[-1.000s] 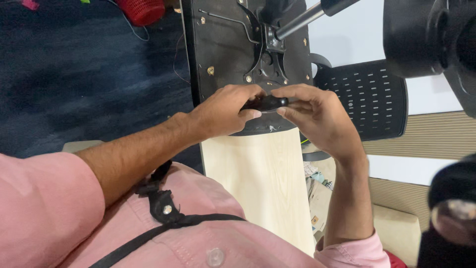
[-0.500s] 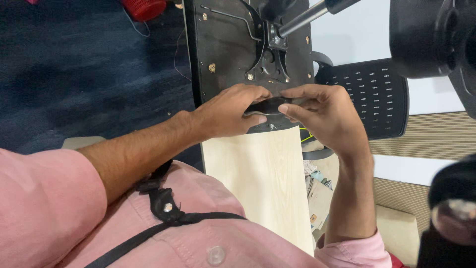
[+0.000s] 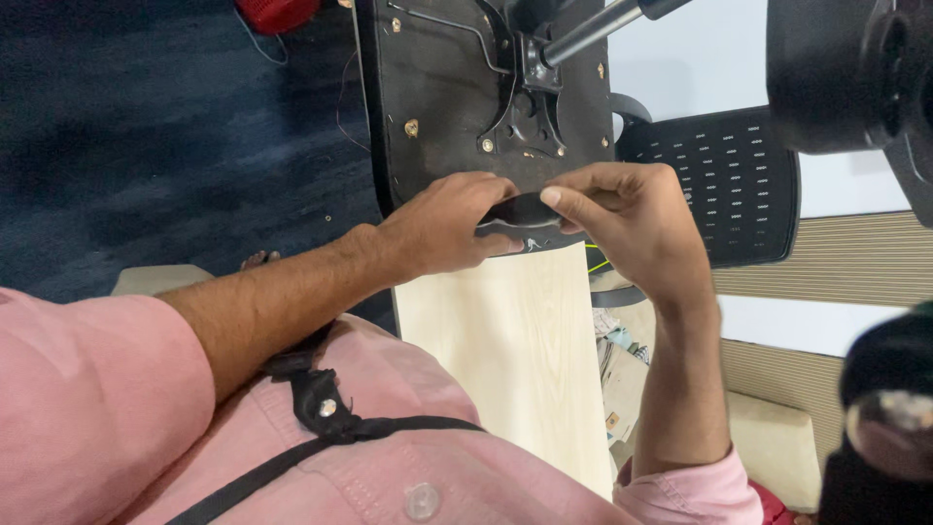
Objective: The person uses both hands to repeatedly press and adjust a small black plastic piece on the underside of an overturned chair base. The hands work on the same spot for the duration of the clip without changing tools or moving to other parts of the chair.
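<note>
An upturned black chair seat [image 3: 437, 87] rests on a pale wooden board [image 3: 515, 360], its metal mechanism plate [image 3: 530, 112] and silver gas-lift column [image 3: 593, 27] facing up. At the seat's near edge both hands grip one small black part [image 3: 525, 211]. My left hand [image 3: 442, 228] closes on its left end. My right hand [image 3: 622, 219] pinches its right end between thumb and fingers. What the part is cannot be told.
A black mesh chair back [image 3: 729, 185] lies to the right. Dark blue carpet [image 3: 165, 146] covers the floor at left, with a red object [image 3: 277, 12] at the top. Black chair parts [image 3: 855, 68] loom at the upper right. Papers [image 3: 622, 365] lie under the board.
Both hands and the black part have shifted slightly up and toward the seat edge. The right thumb now lies on top of the part.
</note>
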